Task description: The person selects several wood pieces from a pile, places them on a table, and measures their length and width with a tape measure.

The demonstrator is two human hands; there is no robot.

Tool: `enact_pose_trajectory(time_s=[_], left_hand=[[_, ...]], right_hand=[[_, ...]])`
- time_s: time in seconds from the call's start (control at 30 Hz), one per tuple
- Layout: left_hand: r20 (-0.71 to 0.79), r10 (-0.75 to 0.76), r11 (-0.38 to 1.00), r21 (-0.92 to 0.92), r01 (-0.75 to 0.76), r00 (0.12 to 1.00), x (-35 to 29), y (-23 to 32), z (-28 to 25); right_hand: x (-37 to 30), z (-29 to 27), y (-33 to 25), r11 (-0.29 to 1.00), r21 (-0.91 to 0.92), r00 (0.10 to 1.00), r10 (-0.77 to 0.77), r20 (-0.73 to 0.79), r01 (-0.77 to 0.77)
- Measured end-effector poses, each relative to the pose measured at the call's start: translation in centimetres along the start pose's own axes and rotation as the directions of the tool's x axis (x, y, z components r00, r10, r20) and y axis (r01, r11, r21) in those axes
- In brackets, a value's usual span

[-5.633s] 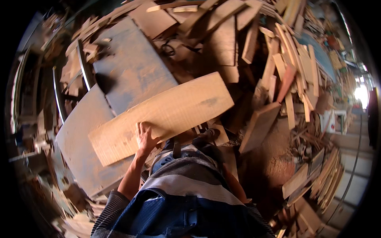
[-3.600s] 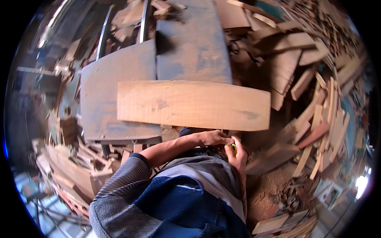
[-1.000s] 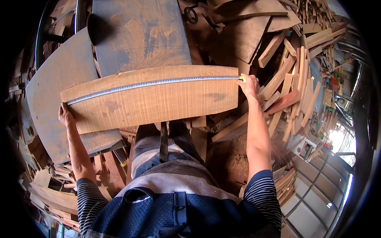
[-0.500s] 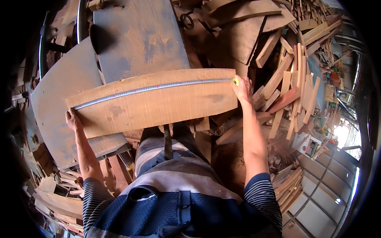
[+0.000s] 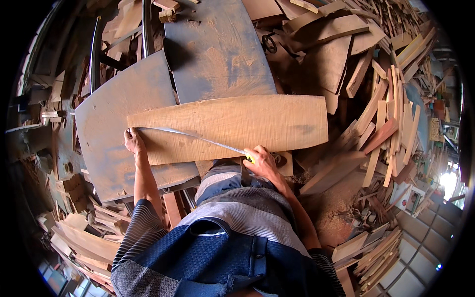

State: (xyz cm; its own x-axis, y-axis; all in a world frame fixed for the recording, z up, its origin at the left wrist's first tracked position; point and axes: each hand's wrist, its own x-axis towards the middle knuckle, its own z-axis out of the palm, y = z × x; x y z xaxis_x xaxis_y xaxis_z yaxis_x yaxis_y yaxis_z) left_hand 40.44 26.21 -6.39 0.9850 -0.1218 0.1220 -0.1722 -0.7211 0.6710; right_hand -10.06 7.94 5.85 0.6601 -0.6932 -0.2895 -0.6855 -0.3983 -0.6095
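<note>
A long pale wooden board point(image 5: 237, 119) lies across the dusty metal machine table in front of me, its right end reaching past the table. At the board's left end my left hand point(image 5: 134, 141) is closed, pinching the end of a tape measure's blade. My right hand point(image 5: 262, 162) grips the yellow case of the tape measure point(image 5: 251, 158) by the board's near edge, right of its middle. Between my hands the pale blade point(image 5: 198, 137) slants across the board, partly lifted and twisted.
The grey metal table point(image 5: 217, 54) carries sawdust and has a dark slot beside its left plate. Stacked wood strips point(image 5: 391, 123) fill the right side. More planks point(image 5: 89, 242) lie at lower left, and a sawdust heap point(image 5: 331, 220) sits on the floor at right.
My right hand has come from the board's right end leftward and nearer to me with the tape case. The blade between my hands is shorter. My left hand stays at the left end.
</note>
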Motion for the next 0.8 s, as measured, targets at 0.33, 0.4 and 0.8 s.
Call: enact_pose_trajectory(time_s=[0.33, 0.4, 0.8], left_hand=[[0.086, -0.074, 0.790, -0.603, 0.112, 0.993, 0.0, 0.1, -1.2], [0.074, -0.159, 0.756, -0.632, 0.170, 0.984, -0.4, -0.1, -2.5], [0.193, 0.093, 0.952, -0.304, -0.031, 0.977, -21.1, 7.6, -6.2]], right_hand=[[-0.5, -0.2, -1.0, 0.990, -0.019, 0.990, -0.139, -0.039, 0.138], [-0.5, -0.9, -1.4, 0.987, -0.029, 0.987, -0.160, -0.030, 0.159], [-8.4, -2.8, 5.4, 0.979, 0.131, 0.986, -0.147, -0.074, 0.156]])
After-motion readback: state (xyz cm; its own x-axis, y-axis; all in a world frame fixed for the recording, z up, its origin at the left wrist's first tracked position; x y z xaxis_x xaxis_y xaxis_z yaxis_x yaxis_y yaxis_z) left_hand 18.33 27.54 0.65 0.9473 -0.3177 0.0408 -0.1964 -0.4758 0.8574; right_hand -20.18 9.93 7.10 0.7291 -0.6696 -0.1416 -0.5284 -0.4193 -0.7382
